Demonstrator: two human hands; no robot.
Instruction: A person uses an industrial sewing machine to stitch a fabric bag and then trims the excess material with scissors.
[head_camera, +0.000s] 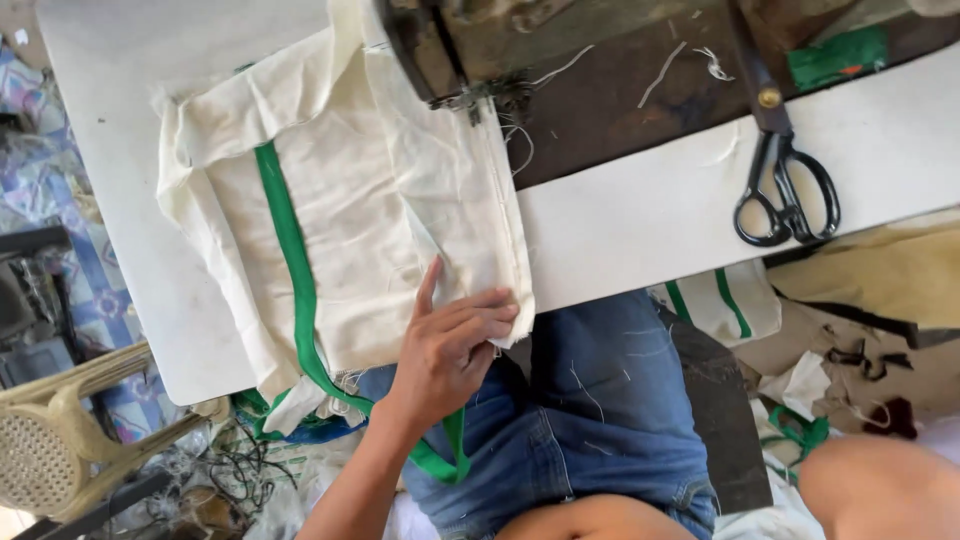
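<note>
- Cream woven cloth (370, 200), thin and creased, lying in folded layers across the white table (650, 210); near corner hanging just past the table's front edge.
- Green strap (290, 250), smooth and flat, stitched down the cloth's left part, then trailing off the edge and looping over blue denim shorts (590, 400).
- Left hand (450, 350) flat on the cloth's near corner, fingers stretched out and together, thumb raised; pressing the cloth rather than gripping it.
- Right hand out of view.
- Far side of the cloth tucked under the dark metal foot of a sewing machine (470, 60), seated on a worn brown wooden top.
- Loose white threads scattered over that wood.
- Black scissors (785, 190), closed, lying well to the right of the cloth, handles on the white table, blades pointing away.
- Bare white table between cloth and scissors; more bare surface to the left of the cloth, up to the rounded corner.
- Beige plastic chair (60, 440) with perforated seat at lower left, apart from the table.
- Cloth scraps and green strap pieces on the floor at right.
</note>
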